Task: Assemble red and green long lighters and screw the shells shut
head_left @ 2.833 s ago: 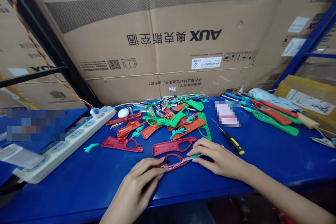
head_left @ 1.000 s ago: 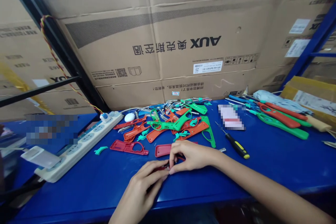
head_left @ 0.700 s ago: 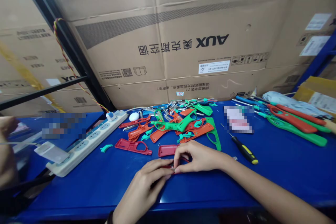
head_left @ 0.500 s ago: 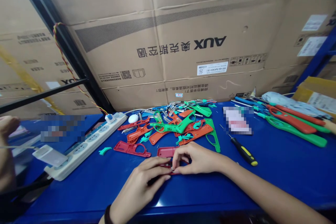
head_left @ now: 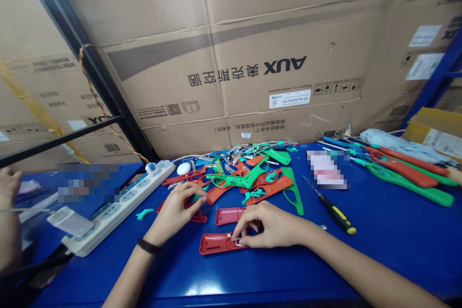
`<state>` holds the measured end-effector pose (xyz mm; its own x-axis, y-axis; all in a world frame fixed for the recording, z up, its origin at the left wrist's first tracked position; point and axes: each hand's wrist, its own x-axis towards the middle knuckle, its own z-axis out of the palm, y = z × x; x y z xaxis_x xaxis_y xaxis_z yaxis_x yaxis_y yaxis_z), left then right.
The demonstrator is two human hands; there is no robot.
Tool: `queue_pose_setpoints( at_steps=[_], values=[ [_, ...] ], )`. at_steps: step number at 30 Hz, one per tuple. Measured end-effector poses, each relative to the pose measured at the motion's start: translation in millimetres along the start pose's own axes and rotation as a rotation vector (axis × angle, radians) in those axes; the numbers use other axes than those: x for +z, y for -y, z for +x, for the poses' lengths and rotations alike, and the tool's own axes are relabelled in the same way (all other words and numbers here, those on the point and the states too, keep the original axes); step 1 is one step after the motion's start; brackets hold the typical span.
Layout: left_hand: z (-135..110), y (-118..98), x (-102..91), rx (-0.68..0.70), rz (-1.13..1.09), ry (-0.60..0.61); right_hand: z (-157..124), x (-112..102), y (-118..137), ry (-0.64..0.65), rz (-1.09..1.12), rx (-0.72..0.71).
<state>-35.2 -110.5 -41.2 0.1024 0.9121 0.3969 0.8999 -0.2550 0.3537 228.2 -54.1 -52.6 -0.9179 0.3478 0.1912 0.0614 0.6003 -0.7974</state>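
Red plastic handle shell (head_left: 216, 243) lies flat now, right hand (head_left: 272, 225) pinching its metal clip (head_left: 237, 241); left hand (head_left: 176, 213) has let go, fingers apart above the scattered handles (head_left: 245, 181).

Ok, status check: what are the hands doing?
Right hand on red plastic shell. Left hand above orange and red plastic parts. Second red shell just beyond the first.

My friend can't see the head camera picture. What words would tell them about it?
At a blue workbench, the right hand touches a red plastic handle shell; the left hand is over a heap of colorful plastic handles.
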Motion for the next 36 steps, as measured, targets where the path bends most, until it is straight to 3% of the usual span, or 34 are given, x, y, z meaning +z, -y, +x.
queue_pose_setpoints(
  at_steps=[5, 15, 22, 28, 36],
  values=[
    [-16, -4, 4.8, -0.01, 0.042, 0.083, 0, 0, 1, -0.02, -0.016, -0.006],
    [-64, 16, -10.5, -0.051, 0.322, -0.046, 0, 0, 1, -0.004, -0.017, -0.012],
    [-94, 8, -8.3, -0.029, 0.35, 0.012, 0, 0, -1, -0.007, -0.022, 0.0],
    [-85, -5, -5.6, -0.023, 0.348, 0.031, 0, 0, 1, -0.007, -0.013, 0.016],
    [-43, 16, -8.1, -0.078, 0.273, -0.052, -1, 3, 4, -0.036, -0.012, 0.034]
  ],
)
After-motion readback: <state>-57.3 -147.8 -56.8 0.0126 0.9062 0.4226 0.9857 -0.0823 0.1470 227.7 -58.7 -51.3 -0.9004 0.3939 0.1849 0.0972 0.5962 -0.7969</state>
